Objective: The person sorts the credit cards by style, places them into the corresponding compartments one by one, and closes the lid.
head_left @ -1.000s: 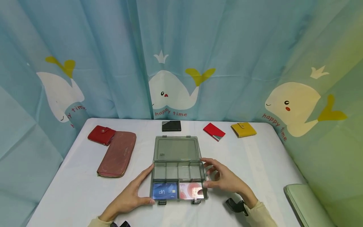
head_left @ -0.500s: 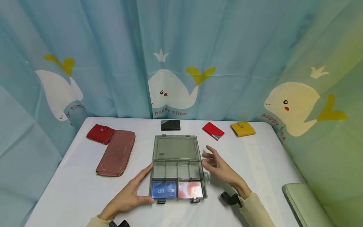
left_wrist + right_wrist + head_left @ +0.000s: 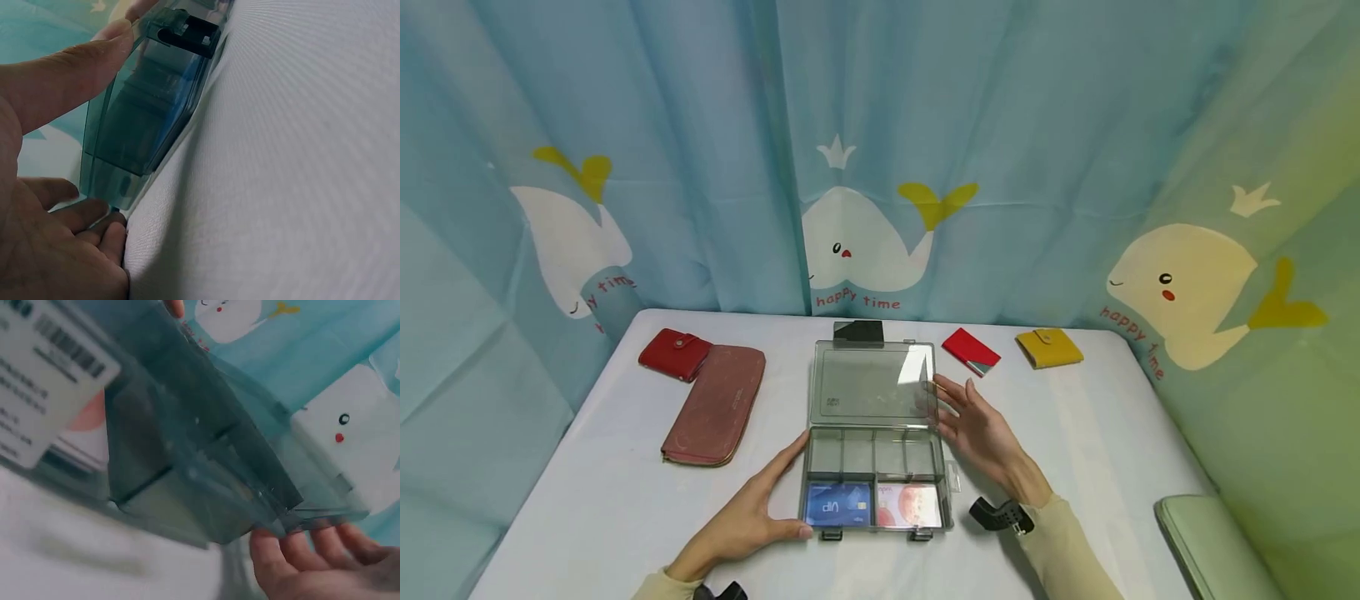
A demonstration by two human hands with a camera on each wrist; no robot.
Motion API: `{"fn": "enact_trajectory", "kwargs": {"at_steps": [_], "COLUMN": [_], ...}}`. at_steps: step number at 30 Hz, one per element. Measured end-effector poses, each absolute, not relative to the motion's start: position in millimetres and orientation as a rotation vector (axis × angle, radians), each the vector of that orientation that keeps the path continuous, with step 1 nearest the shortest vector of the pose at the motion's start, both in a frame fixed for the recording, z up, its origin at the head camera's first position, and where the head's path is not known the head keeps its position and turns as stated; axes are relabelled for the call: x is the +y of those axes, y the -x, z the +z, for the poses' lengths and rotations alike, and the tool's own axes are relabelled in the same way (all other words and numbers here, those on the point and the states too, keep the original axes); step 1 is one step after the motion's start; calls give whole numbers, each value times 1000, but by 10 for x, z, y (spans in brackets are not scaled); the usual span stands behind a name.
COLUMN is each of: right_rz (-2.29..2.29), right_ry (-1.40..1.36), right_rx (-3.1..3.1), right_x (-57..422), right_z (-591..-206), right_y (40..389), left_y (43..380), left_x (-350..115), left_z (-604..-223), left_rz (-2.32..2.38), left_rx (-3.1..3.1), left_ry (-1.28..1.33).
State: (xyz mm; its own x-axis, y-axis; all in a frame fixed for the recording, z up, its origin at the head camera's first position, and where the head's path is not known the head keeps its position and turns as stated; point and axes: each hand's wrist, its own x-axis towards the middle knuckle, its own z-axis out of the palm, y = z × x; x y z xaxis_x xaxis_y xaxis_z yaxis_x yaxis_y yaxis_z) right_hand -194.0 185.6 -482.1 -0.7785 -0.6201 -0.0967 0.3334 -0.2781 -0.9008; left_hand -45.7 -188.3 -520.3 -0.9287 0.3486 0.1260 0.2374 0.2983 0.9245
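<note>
In the head view a clear grey compartment box (image 3: 859, 454) sits on the white table with its lid (image 3: 872, 383) swung back and tilted up off the table. A blue VIP card (image 3: 838, 504) and a pink card (image 3: 908, 505) lie in its two front compartments. My left hand (image 3: 741, 518) holds the box's left side, thumb at the front corner and fingers at the back one. My right hand (image 3: 985, 433) touches the lid's right edge with nearly straight fingers, and in the right wrist view the fingertips (image 3: 322, 540) are under that edge.
A red snap wallet (image 3: 673, 354) and a long maroon wallet (image 3: 715, 406) lie left. Behind the box are a black card holder (image 3: 859, 332), partly behind the lid, a red card holder (image 3: 972, 352) and a yellow wallet (image 3: 1049, 347). A pale green case (image 3: 1217, 546) lies right.
My right hand has left the box's front right side and moved back to the lid's right edge. The lid has risen from lying flat. The left hand stays on the box.
</note>
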Motion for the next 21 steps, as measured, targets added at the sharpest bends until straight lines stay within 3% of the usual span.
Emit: {"fn": "enact_trajectory", "kwargs": {"at_steps": [7,21], "right_rz": [-2100,-1111], "right_ry": [662,863], "right_rx": [1086,2429], "right_x": [1929,1972], "right_z": [-4723,-4881], "right_y": [1755,1193], "left_y": [470,463], "left_x": [-1858,-1880], "left_z": [-5193,-5226], "left_rz": [1705,1637], "left_rx": [2456,2475], "left_ry": [-579,-716]}}
